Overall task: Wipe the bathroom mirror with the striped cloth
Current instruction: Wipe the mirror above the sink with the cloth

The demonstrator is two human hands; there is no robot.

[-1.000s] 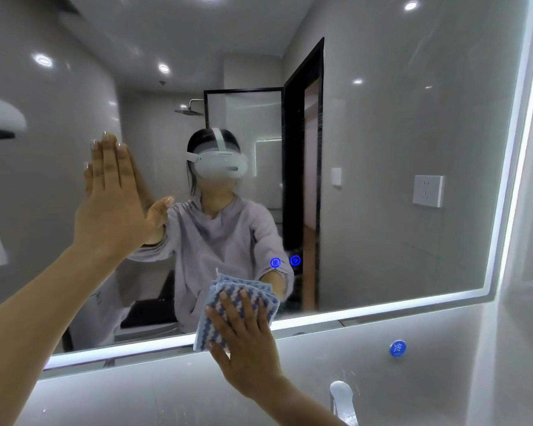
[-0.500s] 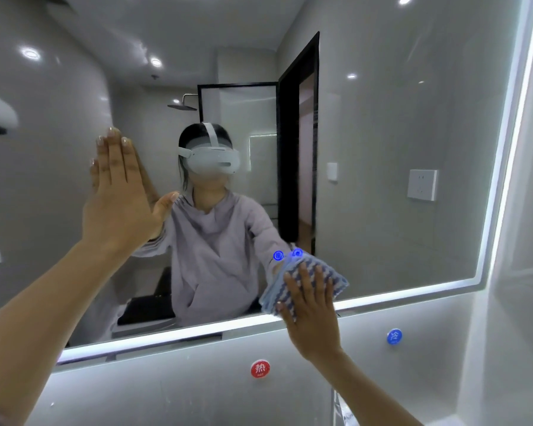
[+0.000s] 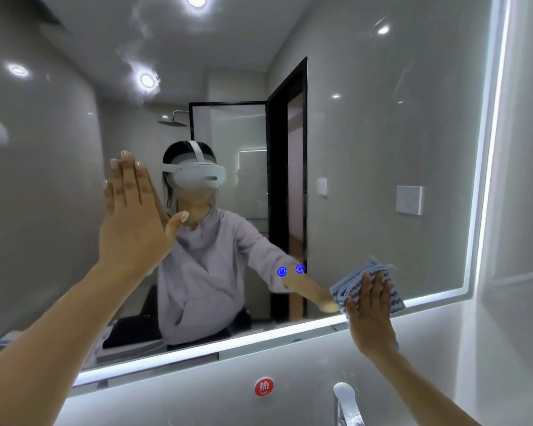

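The striped cloth (image 3: pixel 351 285), blue and white in wavy bands and folded into several layers, lies flat against the glass under the straight fingers of the right hand (image 3: pixel 371 315). The mirror (image 3: pixel 382 179) is large, with a lit strip just below that hand; the left hand (image 3: pixel 133 222) presses flat on it, well apart from the cloth.

The mirror (image 3: pixel 382 149) hangs on the wall (image 3: pixel 197 395) ahead, with the left hand (image 3: pixel 133 229) flat against the glass at 9 o'clock. At 4 o'clock, by the mirror's lower edge, the cloth (image 3: pixel 351 281) lies between the glass and the right hand (image 3: pixel 371 312), and the touch buttons (image 3: pixel 282 271) sit just beside the cloth at its 9 o'clock. On the wall under the mirror, a round sticker (image 3: pixel 264 386) sits at 6 o'clock, and the tap (image 3: pixel 345 401) stands near it at its 3 o'clock, below the right hand.
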